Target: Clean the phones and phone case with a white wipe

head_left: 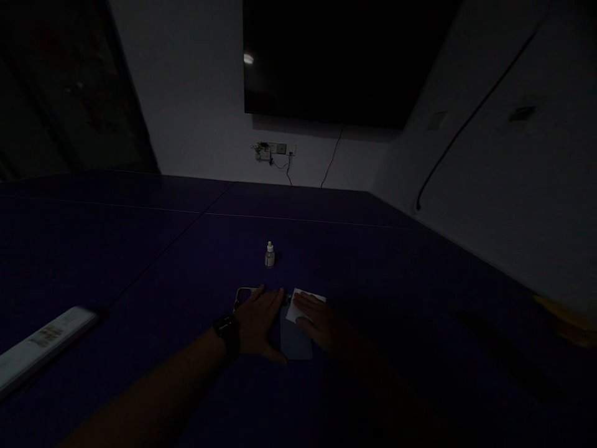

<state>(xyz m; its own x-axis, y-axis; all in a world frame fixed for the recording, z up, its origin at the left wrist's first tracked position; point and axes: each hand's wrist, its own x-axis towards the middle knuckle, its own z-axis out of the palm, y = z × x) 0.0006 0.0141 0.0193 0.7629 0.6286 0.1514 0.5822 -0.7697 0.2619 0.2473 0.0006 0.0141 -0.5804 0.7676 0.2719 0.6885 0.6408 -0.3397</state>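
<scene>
A blue-grey phone [296, 343] lies flat on the dark surface, back side up, with what looks like its camera area at the upper left. My right hand [323, 323] presses a folded white cloth [293, 309] onto the phone's upper part, fingers over the cloth. My left hand [259, 320], wearing a dark watch, lies flat with fingers spread and the thumb at the phone's left edge. Partly under it is a pale-rimmed phone case [237, 298], mostly hidden. Beyond the hands stands a small dropper bottle [269, 256] with a white cap.
A long white box [46, 345] lies at the left. At the right edge is a blurred yellow object [566, 320]. A large dark screen [336, 62] hangs on the far wall above sockets [277, 149] and cables. The room is very dim.
</scene>
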